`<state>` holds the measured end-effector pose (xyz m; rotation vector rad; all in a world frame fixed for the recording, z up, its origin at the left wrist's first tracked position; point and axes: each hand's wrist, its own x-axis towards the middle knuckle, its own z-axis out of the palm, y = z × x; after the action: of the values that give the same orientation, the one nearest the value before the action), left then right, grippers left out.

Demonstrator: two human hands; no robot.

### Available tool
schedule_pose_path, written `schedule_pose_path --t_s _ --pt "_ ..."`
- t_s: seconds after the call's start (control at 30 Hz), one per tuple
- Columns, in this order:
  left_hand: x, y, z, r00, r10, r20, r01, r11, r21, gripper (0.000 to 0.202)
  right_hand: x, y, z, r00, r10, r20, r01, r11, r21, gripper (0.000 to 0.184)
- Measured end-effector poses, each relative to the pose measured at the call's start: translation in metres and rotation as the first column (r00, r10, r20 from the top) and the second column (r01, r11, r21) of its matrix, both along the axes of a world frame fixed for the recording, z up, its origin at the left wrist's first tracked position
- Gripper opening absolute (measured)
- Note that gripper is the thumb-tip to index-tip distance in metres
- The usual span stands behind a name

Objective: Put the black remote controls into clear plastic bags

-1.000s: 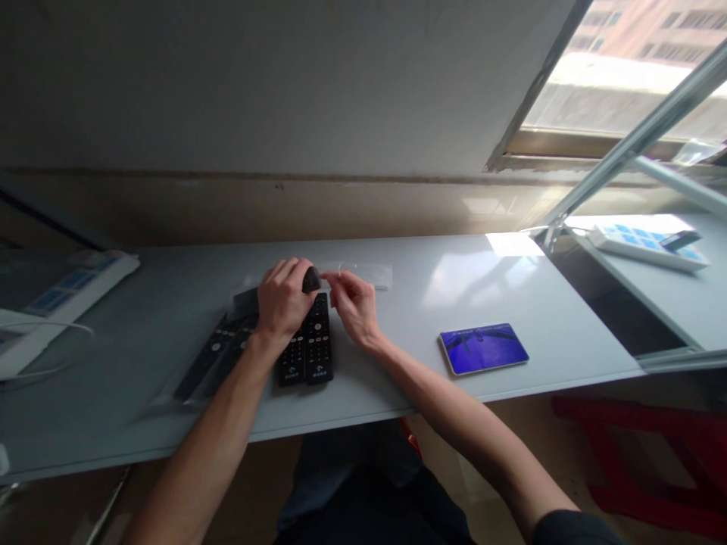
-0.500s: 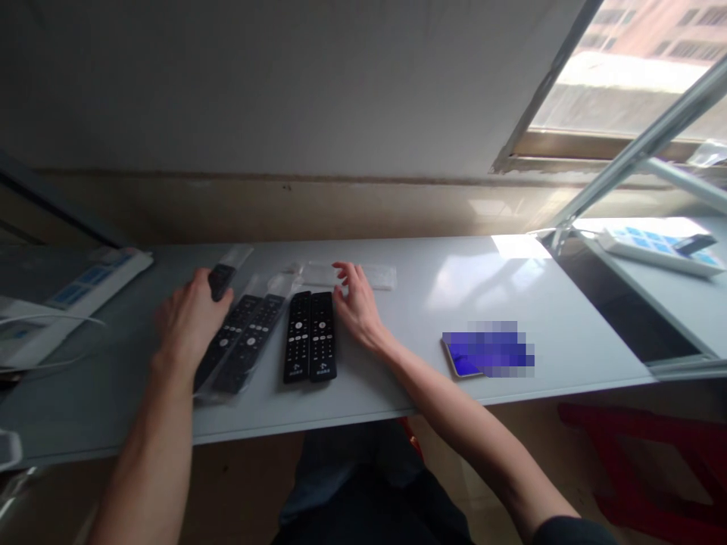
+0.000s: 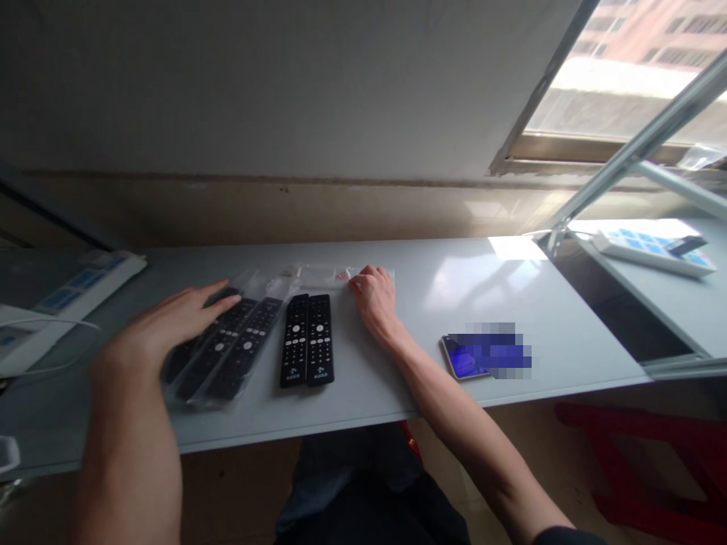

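Note:
Two bare black remote controls (image 3: pixel 307 340) lie side by side near the middle of the grey table (image 3: pixel 454 303). Left of them, several black remotes in clear plastic bags (image 3: pixel 227 350) lie slanted. My left hand (image 3: pixel 164 322) rests flat on those bagged remotes, fingers stretched out. My right hand (image 3: pixel 375 297) is at the back of the table with its fingers curled on a stack of empty clear plastic bags (image 3: pixel 323 274), pinching the top one near a small red mark.
A phone (image 3: pixel 482 356) with a lit blue screen lies at the right near the table's front edge. White power strips sit at the far left (image 3: pixel 68 291) and on the right shelf (image 3: pixel 647 250). A red stool (image 3: pixel 641 446) stands below.
My left hand has laid a bagged remote down with the others at the left and now lies flat on them. My right hand slid right onto the empty bags.

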<state>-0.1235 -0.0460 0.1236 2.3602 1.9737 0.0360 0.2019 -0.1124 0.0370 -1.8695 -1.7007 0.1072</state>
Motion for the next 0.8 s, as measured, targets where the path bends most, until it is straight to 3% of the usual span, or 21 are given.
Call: schedule_pose_path --t_s 0.03,0.1,0.2,0.27,0.33,0.4,0.47,0.57,0.67,0.73,0.8 --pt "0.010 0.000 0.008 1.000 0.020 -0.007 -0.020 0.999 -0.041 0.063 0.000 0.000 0.001 1.000 -0.003 -0.005 0.003 1.000 0.008 0.023" --pt "0.040 0.000 0.020 0.999 -0.021 0.025 0.020 1.000 0.019 0.065 0.000 0.000 0.004 1.000 -0.013 -0.022 0.015 0.998 0.065 0.022" --pt "0.098 0.000 0.022 0.944 -0.291 0.158 0.252 0.941 0.228 0.050 0.000 -0.003 0.012 0.992 -0.060 -0.109 0.088 0.960 0.268 0.022" --pt "0.131 0.000 0.010 0.899 -0.357 0.253 0.215 0.864 0.456 0.030 0.002 -0.005 0.017 0.973 -0.084 -0.215 0.166 0.903 0.396 0.022" --pt "0.151 -0.001 -0.008 0.856 -0.371 0.359 0.064 0.766 0.640 0.024 0.004 -0.005 0.020 0.926 -0.084 -0.369 0.257 0.856 0.448 0.020" --pt "0.158 -0.002 -0.026 0.814 -0.436 0.384 0.044 0.705 0.708 0.029 0.006 -0.003 0.020 0.833 -0.072 -0.548 0.348 0.838 0.420 0.017" --pt "0.156 -0.003 -0.039 0.758 -0.501 0.418 0.074 0.703 0.708 0.037 0.007 0.000 0.019 0.715 -0.039 -0.698 0.396 0.845 0.359 0.017" --pt "0.151 -0.006 -0.048 0.685 -0.553 0.475 0.137 0.738 0.661 0.046 0.004 0.004 0.016 0.555 0.070 -0.829 0.334 0.894 0.299 0.020" --pt "0.157 -0.013 -0.050 0.643 -0.599 0.477 0.260 0.756 0.600 0.055 -0.003 0.005 0.012 0.447 0.153 -0.881 0.161 0.956 0.247 0.022" --pt "0.163 -0.017 -0.052 0.596 -0.634 0.493 0.344 0.756 0.557 0.061 -0.009 0.003 0.010 0.465 0.199 -0.863 0.037 0.969 0.244 0.020" --pt "0.168 -0.017 -0.055 0.581 -0.651 0.488 0.382 0.748 0.543 0.062 -0.014 0.001 0.008 0.547 0.239 -0.802 -0.043 0.965 0.258 0.016"
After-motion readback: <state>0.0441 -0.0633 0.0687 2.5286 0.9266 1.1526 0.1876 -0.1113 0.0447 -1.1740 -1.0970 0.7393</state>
